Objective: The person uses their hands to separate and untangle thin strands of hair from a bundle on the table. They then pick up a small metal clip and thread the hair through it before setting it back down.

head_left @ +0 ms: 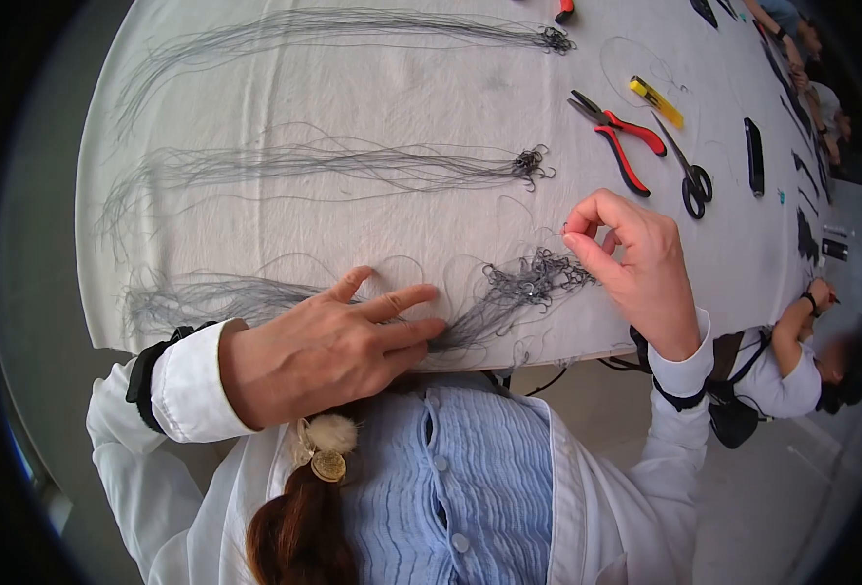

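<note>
My left hand (338,341) lies with fingers spread over a bundle of thin grey fishing lines (226,297) near the table's front edge. To the right of its fingertips, the lines end in a tangled cluster of dark fish hooks (538,278). My right hand (635,258) is just above and to the right of that cluster. Its thumb and forefinger pinch a small dark fish hook (565,227), mostly hidden by the fingertips, with a fine line trailing left.
Two more bundles of hooked lines, a middle one (324,166) and a far one (353,24), lie across the white tablecloth (431,97). Red-handled pliers (616,136), a yellow cutter (657,102), black scissors (689,175) and a black phone-like object (753,156) lie right. Other people (791,351) sit farther along.
</note>
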The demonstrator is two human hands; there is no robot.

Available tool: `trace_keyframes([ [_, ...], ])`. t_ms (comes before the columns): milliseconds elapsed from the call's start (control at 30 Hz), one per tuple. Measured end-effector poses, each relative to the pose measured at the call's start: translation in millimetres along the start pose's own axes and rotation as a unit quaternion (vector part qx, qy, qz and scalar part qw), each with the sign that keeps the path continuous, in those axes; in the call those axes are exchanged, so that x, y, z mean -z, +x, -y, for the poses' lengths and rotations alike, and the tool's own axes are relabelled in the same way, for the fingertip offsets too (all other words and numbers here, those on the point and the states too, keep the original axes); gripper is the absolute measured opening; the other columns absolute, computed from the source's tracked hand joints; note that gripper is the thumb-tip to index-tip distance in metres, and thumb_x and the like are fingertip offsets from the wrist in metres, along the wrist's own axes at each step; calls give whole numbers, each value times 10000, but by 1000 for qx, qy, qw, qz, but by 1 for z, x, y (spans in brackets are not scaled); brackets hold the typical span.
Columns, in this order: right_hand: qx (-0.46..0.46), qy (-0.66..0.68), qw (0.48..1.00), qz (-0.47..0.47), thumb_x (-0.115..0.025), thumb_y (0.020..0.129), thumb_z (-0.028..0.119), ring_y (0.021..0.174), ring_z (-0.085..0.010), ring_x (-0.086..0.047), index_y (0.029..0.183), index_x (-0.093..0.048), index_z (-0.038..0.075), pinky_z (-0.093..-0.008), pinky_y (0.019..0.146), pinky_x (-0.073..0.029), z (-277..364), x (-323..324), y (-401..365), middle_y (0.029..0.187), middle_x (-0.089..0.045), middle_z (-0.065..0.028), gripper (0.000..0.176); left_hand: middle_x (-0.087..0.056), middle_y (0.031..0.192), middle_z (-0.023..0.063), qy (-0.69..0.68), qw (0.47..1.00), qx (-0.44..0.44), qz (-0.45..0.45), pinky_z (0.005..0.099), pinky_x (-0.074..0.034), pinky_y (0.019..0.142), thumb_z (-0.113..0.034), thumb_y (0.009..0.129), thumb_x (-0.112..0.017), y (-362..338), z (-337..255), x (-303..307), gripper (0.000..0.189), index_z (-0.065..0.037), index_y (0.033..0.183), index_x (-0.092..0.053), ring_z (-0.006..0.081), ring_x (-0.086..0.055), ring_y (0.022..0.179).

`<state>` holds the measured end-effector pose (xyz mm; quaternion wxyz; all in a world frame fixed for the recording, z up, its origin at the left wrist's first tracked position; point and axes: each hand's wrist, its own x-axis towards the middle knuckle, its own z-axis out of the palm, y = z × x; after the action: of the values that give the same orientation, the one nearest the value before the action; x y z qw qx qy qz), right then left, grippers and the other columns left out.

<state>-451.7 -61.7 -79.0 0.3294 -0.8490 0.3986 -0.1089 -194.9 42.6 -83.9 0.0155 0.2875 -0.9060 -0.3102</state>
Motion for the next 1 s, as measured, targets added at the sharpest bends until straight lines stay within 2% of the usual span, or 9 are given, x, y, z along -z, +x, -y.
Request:
trace_keyframes([
  [100, -65, 100, 991, -59, -604, 789, -41, 647, -94, -582, 808, -539, -1, -224, 567, -474, -7, 6, -14, 723, -600, -34, 78, -530, 1267, 77, 10, 1000, -6, 7, 503, -443, 914, -118, 794, -621, 2, -1, 5, 254, -36, 1034, -637, 252, -414, 1271],
  [333, -156, 307, 924, -167, -597, 789, -81, 741, -75, -584, 870, -561, -30, -197, 673, -478, -3, 18, -43, 783, -597, -38, 102, -626, 1032, 141, -17, 1000, 14, -10, 401, -501, 862, -123, 732, -685, 12, 0, 25, 251, -2, 948, -644, 294, -590, 1042],
  [500, -159, 347, 913, -146, -595, 765, -113, 770, -93, -592, 878, -591, -43, -213, 709, -486, 15, 34, -51, 808, -620, -64, 133, -648, 917, 139, -114, 979, 74, -150, 308, -553, 709, -114, 699, -722, 25, -1, 46, 254, 15, 906, -651, 264, -659, 831],
  [667, -89, 352, 925, -117, -615, 743, -112, 747, -126, -622, 832, -613, -50, -223, 682, -504, 32, 49, -60, 833, -652, -105, 109, -646, 937, 135, -214, 963, 85, -137, 326, -549, 721, -100, 730, -708, 31, -5, 63, 235, 1, 937, -660, 275, -656, 849],
  [733, -63, 304, 948, -73, -640, 722, -101, 697, -136, -637, 792, -621, -35, -220, 625, -514, 42, 49, -58, 817, -659, -109, 99, -629, 999, 140, -253, 940, 60, -218, 349, -534, 758, -163, 736, -717, 38, -9, 57, 283, -2, 960, -656, 277, -644, 898],
  [767, -33, 265, 962, -45, -663, 695, -96, 642, -114, -625, 776, -646, 5, -205, 530, -488, 45, 49, -53, 848, -657, -97, 130, -604, 1061, 142, -294, 933, 57, -198, 360, -501, 828, -188, 746, -722, 41, -11, 59, 315, -10, 992, -638, 272, -611, 968],
  [800, -30, 264, 963, -47, -663, 695, -96, 642, -114, -625, 776, -646, 5, -205, 530, -488, 50, 48, -50, 848, -657, -97, 130, -604, 1061, 142, -291, 934, 57, -200, 360, -501, 828, -188, 746, -722, 45, -13, 59, 315, -10, 992, -638, 272, -611, 968],
  [933, 14, 131, 990, -39, -695, 664, -69, 594, -61, -562, 777, -686, 73, -198, 445, -388, 62, 37, -36, 829, -616, -38, 182, -592, 1067, 108, -446, 878, 57, -164, 327, -446, 895, -111, 812, -678, 59, -20, 47, 269, -5, 1036, -572, 181, -557, 1019],
  [1000, 13, 175, 982, -67, -701, 663, -60, 604, -62, -562, 772, -685, 76, -190, 452, -395, 57, 32, -32, 786, -601, -28, 174, -594, 1023, 64, -619, 775, 34, -123, 297, -446, 876, -100, 842, -655, 65, -18, 39, 219, 3, 1009, -556, 134, -559, 977],
])
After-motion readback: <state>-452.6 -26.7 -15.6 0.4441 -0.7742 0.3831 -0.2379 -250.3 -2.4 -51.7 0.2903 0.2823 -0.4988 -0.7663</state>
